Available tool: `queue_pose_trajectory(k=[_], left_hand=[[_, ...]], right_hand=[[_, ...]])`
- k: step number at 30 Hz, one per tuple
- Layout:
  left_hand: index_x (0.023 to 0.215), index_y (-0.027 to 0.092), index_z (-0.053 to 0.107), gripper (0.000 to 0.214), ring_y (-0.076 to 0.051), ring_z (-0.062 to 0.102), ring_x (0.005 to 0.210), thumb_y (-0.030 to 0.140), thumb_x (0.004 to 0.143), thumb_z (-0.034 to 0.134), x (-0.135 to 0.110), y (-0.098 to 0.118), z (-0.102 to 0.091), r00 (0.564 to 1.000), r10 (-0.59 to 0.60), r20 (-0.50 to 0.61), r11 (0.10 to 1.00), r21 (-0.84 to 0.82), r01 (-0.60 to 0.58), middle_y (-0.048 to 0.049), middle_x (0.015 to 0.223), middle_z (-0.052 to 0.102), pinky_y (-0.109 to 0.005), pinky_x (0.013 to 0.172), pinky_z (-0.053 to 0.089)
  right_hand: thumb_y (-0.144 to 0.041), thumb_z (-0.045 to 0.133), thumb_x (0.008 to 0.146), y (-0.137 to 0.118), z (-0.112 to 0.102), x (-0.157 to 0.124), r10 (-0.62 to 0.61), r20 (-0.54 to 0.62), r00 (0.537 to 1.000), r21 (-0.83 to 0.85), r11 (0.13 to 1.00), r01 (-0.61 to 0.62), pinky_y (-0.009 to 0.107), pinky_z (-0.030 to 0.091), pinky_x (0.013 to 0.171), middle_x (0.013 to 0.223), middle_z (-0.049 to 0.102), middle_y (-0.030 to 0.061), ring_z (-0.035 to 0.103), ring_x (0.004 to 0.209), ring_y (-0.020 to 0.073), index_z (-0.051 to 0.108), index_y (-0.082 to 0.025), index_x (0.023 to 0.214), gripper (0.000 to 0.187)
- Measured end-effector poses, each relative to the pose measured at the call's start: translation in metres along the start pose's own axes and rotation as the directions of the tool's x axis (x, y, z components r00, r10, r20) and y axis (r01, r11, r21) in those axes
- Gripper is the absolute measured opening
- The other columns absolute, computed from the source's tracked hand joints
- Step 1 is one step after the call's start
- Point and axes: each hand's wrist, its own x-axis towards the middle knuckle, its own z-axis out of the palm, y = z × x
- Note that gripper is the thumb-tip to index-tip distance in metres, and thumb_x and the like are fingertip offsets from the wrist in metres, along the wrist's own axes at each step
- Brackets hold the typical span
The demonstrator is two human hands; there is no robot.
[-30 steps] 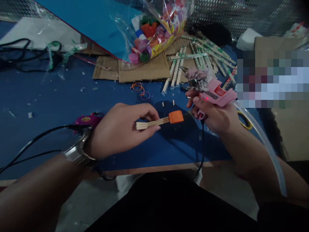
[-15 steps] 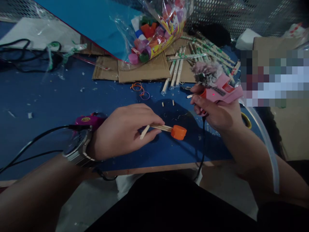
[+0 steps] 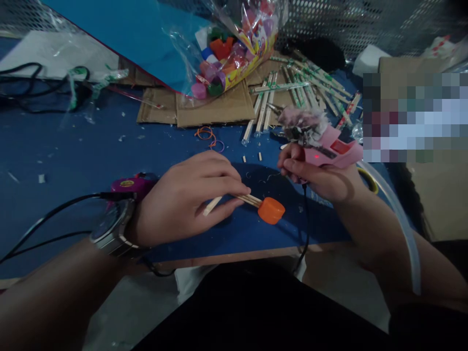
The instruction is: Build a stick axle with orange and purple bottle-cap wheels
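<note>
My left hand (image 3: 186,195) pinches a small bundle of wooden sticks (image 3: 245,199) with an orange bottle cap (image 3: 271,210) fixed at their far end, held low over the blue table (image 3: 80,156). One loose stick end pokes out under my fingers. My right hand (image 3: 321,175) is closed round a pink hot glue gun (image 3: 325,146), its glue-crusted nozzle pointing left, above and right of the cap. A black cord (image 3: 306,219) hangs from the gun.
A clear bag of coloured bottle caps (image 3: 226,53) lies on cardboard pieces (image 3: 215,105) at the back, beside several wrapped chopsticks (image 3: 292,87). Rubber bands (image 3: 206,134) lie on the table. A purple device (image 3: 129,184) and black cables (image 3: 44,224) sit left; cardboard box (image 3: 438,195) right.
The sticks have tipped so the orange cap dropped lower and to the right, near the table. The glue gun lifted away rightward, then came back slightly toward the left.
</note>
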Motion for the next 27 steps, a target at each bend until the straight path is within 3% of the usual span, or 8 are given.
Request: queue_pose_trajectory(k=[7, 11, 16, 23, 27], left_hand=[[0.115, 0.026, 0.078, 0.022, -0.023, 0.078, 0.1, 0.013, 0.098, 0.08, 0.001, 0.001, -0.006, 0.974, 0.22, -0.05, 0.974, 0.071, -0.216, -0.0043, 0.108, 0.086, -0.039, 0.095, 0.067], [0.121, 0.035, 0.079, 0.027, -0.025, 0.08, 0.112, 0.018, 0.1, 0.078, -0.003, -0.001, -0.012, 0.978, 0.208, 0.024, 0.974, 0.082, -0.209, 0.0, 0.113, 0.087, -0.041, 0.096, 0.068], [0.118, 0.036, 0.08, 0.026, -0.025, 0.081, 0.107, 0.019, 0.099, 0.079, -0.002, 0.001, -0.013, 0.98, 0.197, 0.012, 0.977, 0.083, -0.197, 0.001, 0.111, 0.087, -0.042, 0.093, 0.069], [0.118, 0.033, 0.079, 0.027, -0.025, 0.081, 0.109, 0.016, 0.098, 0.079, -0.004, 0.006, -0.01, 0.983, 0.185, -0.021, 0.977, 0.114, -0.181, 0.0001, 0.108, 0.087, -0.043, 0.095, 0.07], [0.118, 0.035, 0.08, 0.026, -0.024, 0.082, 0.105, 0.018, 0.098, 0.078, -0.003, 0.004, -0.011, 0.981, 0.192, -0.019, 0.976, 0.108, -0.189, 0.0, 0.105, 0.087, -0.042, 0.092, 0.071]], right_hand=[[-0.038, 0.092, 0.091, -0.013, 0.006, -0.01, -0.023, 0.188, 0.982, -0.034, 0.999, 0.03, 0.046, 0.065, 0.088, 0.093, 0.078, 0.0045, 0.076, 0.09, 0.0256, 0.067, -0.028, 0.081, 0.029], [-0.03, 0.089, 0.093, -0.015, 0.007, -0.011, -0.034, 0.257, 0.966, -0.019, 0.999, 0.04, 0.044, 0.067, 0.091, 0.096, 0.078, 0.0037, 0.079, 0.094, 0.0249, 0.065, -0.027, 0.082, 0.027], [-0.028, 0.087, 0.093, -0.013, 0.001, -0.012, -0.051, 0.331, 0.942, -0.014, 0.998, 0.059, 0.044, 0.068, 0.089, 0.096, 0.079, 0.0049, 0.081, 0.092, 0.0253, 0.063, -0.025, 0.086, 0.025], [-0.018, 0.086, 0.088, -0.021, 0.003, -0.013, -0.093, 0.403, 0.911, -0.008, 0.994, 0.105, 0.033, 0.065, 0.075, 0.09, 0.077, 0.003, 0.08, 0.085, 0.0215, 0.061, -0.026, 0.082, 0.027], [-0.024, 0.087, 0.089, -0.02, 0.005, -0.014, -0.038, 0.386, 0.922, -0.067, 0.995, 0.069, 0.034, 0.063, 0.071, 0.089, 0.075, 0.0025, 0.076, 0.081, 0.0207, 0.06, -0.027, 0.083, 0.028]])
